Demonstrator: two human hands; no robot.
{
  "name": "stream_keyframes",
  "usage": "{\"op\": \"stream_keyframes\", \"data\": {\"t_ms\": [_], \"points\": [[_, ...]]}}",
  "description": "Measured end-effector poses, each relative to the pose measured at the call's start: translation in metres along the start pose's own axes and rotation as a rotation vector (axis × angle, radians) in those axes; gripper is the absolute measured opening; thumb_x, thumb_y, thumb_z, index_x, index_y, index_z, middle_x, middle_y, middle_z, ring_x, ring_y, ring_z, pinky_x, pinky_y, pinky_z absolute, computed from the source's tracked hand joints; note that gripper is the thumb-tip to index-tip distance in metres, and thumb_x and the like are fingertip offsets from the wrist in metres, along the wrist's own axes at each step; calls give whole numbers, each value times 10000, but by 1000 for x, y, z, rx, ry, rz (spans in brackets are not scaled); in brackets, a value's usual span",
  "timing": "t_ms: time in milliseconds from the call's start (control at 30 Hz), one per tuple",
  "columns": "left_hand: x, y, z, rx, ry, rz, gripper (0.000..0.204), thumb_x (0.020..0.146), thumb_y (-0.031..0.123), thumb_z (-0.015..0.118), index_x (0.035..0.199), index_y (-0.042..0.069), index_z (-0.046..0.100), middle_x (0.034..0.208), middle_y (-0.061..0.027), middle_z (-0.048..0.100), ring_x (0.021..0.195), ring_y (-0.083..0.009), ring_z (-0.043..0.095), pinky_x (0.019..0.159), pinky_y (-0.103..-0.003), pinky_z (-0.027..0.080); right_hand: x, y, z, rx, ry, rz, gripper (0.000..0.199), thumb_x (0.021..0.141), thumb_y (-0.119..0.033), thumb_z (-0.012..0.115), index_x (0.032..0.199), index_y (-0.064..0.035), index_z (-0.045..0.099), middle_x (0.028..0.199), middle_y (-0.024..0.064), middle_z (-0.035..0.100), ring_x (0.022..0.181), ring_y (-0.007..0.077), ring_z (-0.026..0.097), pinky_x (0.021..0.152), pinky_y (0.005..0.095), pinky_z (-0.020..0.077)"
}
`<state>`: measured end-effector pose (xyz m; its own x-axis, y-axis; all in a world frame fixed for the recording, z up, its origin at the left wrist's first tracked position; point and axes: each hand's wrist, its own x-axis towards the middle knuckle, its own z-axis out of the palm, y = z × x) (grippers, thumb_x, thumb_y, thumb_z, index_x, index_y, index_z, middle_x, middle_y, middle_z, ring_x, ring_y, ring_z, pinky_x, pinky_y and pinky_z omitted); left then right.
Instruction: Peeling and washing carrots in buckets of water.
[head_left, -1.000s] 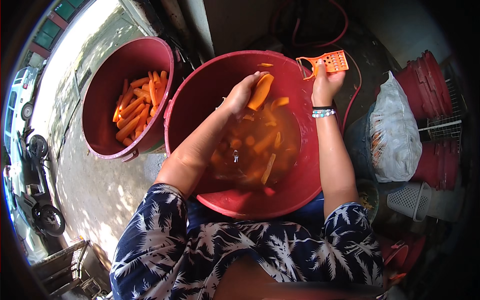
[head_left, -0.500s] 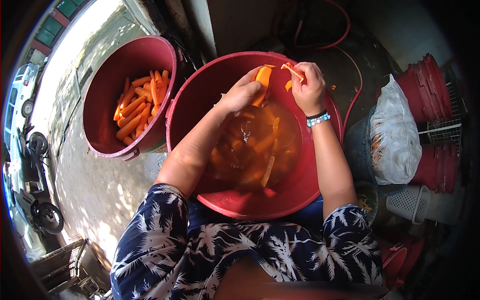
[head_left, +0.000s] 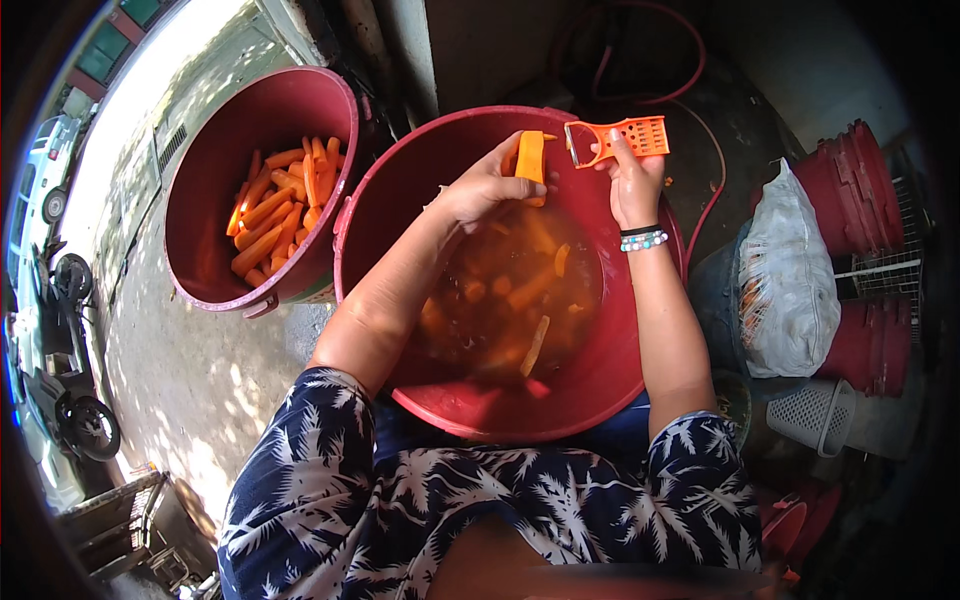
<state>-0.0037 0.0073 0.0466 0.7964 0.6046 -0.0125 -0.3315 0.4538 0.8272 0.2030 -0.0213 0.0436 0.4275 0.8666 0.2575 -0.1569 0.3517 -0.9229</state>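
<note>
The left hand [head_left: 492,192] is closed around a thick carrot [head_left: 531,168], fingers wrapped behind it and thumb across its near side, holding it above the far half of a large red tub [head_left: 612,372]. The right hand [head_left: 636,188] pinches an orange peeler-grater [head_left: 648,134] between thumb and fingers, at the tub's far right rim; the tool's blade end points toward the carrot, with a small gap between the 2. On the right wrist sit 2 bracelets, 1 a black band [head_left: 640,231] and 1 beaded [head_left: 645,241]. Murky water [head_left: 478,345] in the tub covers more carrots, and a long peel strip [head_left: 536,345] lies among them. Just left of the tub, a red bucket [head_left: 205,215] contains a pile of peeled carrots [head_left: 268,240]. A whitish plastic sack [head_left: 795,290] and a white perforated basket [head_left: 812,412] are to the right.
</note>
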Motion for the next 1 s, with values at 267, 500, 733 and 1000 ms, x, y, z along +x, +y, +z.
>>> {"op": "stream_keyframes", "data": {"t_ms": [267,500,733,1000], "points": [[2,-10,6,191,-13,-10,830,622,-79,667,1339,66,275,1076,-65,488,961,-138,512,837,-262,436,-17,-10,9,171,-325,145,216,766,6,654,961,-21,565,876,48,622,760,130,616,681,262,514],[2,-13,9,452,32,6,981,640,-78,646,1415,20,52,1220,-93,438,1059,-144,474,895,-258,406,-13,0,9,-22,-379,136,226,754,-1,661,963,-14,576,874,46,627,758,103,610,658,232,506],[2,-19,5,569,73,-2,923,651,-81,640,1414,46,137,1215,-78,443,1088,-129,451,918,-262,388,-18,-3,13,-20,-437,104,229,756,4,656,971,-4,579,903,50,641,794,113,621,706,248,512],[4,-17,4,358,0,-8,760,662,-88,634,1330,69,306,1079,-36,499,1014,-124,489,896,-265,409,-7,-3,2,-117,-284,-30,123,764,12,653,877,1,607,838,47,647,758,106,622,686,235,505]]}}
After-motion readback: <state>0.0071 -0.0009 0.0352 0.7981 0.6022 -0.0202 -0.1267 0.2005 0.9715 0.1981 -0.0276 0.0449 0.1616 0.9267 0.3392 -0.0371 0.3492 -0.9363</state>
